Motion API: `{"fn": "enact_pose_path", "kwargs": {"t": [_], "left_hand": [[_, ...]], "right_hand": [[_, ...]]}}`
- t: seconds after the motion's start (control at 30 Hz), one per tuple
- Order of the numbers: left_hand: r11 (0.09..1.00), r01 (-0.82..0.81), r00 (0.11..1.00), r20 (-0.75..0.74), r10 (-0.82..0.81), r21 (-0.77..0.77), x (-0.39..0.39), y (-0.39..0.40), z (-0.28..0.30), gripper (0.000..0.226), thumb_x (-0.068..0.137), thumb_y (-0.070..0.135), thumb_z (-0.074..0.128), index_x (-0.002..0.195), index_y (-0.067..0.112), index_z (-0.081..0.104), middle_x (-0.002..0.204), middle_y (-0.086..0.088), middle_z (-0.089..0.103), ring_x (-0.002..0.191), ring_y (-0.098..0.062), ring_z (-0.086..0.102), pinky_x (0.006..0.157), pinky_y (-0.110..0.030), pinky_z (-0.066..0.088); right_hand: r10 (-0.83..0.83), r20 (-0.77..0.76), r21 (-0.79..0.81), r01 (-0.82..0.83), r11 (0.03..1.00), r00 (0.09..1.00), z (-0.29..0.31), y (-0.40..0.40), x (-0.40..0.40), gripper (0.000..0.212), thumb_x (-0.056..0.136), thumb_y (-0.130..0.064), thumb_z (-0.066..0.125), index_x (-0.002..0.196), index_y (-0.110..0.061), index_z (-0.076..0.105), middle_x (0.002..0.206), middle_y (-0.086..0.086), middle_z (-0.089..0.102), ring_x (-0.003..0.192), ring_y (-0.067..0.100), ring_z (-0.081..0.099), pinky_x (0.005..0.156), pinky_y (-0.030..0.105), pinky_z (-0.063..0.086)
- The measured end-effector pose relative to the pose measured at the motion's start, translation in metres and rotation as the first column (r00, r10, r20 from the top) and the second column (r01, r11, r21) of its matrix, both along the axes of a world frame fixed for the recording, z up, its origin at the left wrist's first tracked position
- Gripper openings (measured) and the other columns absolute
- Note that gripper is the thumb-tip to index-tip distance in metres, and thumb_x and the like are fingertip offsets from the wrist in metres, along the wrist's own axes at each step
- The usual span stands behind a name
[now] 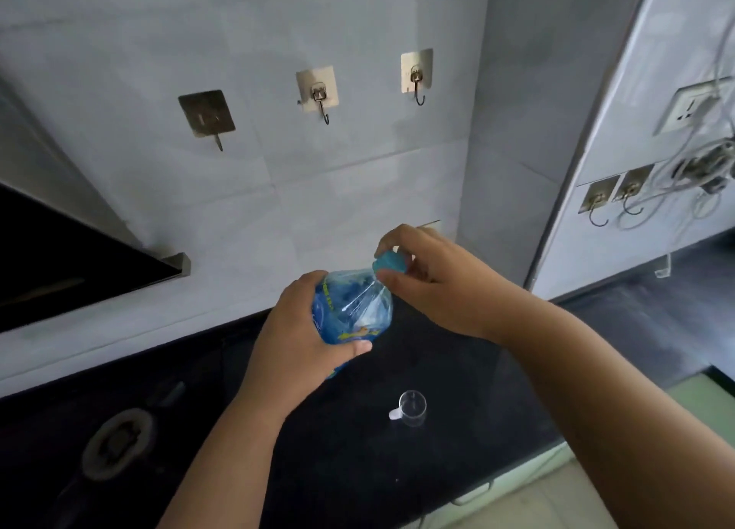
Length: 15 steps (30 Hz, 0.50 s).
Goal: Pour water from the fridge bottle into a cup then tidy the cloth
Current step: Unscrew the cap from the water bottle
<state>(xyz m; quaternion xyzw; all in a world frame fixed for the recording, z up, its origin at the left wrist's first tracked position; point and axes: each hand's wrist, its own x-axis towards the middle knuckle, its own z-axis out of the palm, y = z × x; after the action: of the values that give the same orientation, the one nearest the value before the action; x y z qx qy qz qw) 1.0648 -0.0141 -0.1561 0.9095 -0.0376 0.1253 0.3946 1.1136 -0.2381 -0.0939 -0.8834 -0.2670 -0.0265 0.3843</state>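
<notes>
Black tabletop (429,369) under tiled wall with three hooks (318,94). Left hand (294,345), fingers wrapped round blue-labelled bottle (354,309), held tilted above tabletop. Right hand (429,281), fingers pinching blue cap (390,260). Small clear cup (411,407) upright on tabletop, below bottle, apart from both hands.

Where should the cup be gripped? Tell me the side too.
Grip the cup by its small handle, which sticks out to the left; come in from that side. The clear cup stands upright on the dark counter, apart from both hands, so nothing blocks that approach.
</notes>
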Motion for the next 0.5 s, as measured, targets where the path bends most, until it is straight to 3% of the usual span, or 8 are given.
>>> {"fn": "enact_pose_path", "kwargs": {"t": [0.07, 0.2, 0.33, 0.5], "left_hand": [[1.000, 0.012, 1.000, -0.018, -0.012, -0.008, 0.004, 0.000, -0.007, 0.084, 0.058, 0.043, 0.100, 0.126, 0.046, 0.052, 0.120, 0.025, 0.061, 0.113, 0.003, 0.060, 0.095, -0.028, 0.053], [1.000, 0.022, 0.998, -0.054, -0.022, -0.005, 0.012, -0.006, -0.023, 0.078, 0.058, 0.042, 0.099, 0.118, 0.052, 0.052, 0.115, 0.026, 0.063, 0.109, 0.004, 0.062, 0.093, -0.031, 0.056], [1.000, -0.012, 0.996, -0.092, 0.012, 0.001, 0.024, -0.013, -0.041, 0.078, 0.058, 0.042, 0.098, 0.120, 0.050, 0.051, 0.117, 0.026, 0.062, 0.110, 0.005, 0.061, 0.096, -0.036, 0.056], [0.992, -0.094, 0.982, -0.154, 0.106, 0.085, 0.046, -0.021, -0.068, 0.091, 0.052, 0.055, 0.093, 0.132, 0.041, 0.053, 0.124, 0.019, 0.063, 0.119, -0.009, 0.060, 0.102, -0.046, 0.053]], "right_hand": [[0.000, -0.033, 0.061, 0.002, 0.998, 0.999, -0.007, 0.000, 0.000, 0.021, 0.096, -0.025, 0.068, 0.114, -0.034, 0.065, 0.108, -0.009, 0.055, 0.079, 0.006, 0.060, 0.074, 0.011, 0.046], [0.010, -0.080, 0.090, -0.002, 0.996, 0.997, -0.021, 0.000, 0.011, 0.023, 0.083, -0.009, 0.071, 0.097, -0.028, 0.071, 0.109, -0.003, 0.060, 0.088, 0.012, 0.061, 0.075, 0.015, 0.048], [0.026, -0.030, 0.107, -0.023, 0.994, 0.999, -0.041, 0.001, 0.030, 0.016, 0.077, 0.001, 0.073, 0.077, -0.015, 0.069, 0.096, -0.006, 0.068, 0.087, -0.003, 0.057, 0.074, 0.007, 0.041], [0.038, -0.103, 0.185, -0.018, 0.982, 0.994, -0.068, -0.008, 0.055, 0.035, 0.076, 0.005, 0.072, 0.071, -0.030, 0.071, 0.107, -0.011, 0.069, 0.087, -0.010, 0.061, 0.075, 0.006, 0.044]]}}
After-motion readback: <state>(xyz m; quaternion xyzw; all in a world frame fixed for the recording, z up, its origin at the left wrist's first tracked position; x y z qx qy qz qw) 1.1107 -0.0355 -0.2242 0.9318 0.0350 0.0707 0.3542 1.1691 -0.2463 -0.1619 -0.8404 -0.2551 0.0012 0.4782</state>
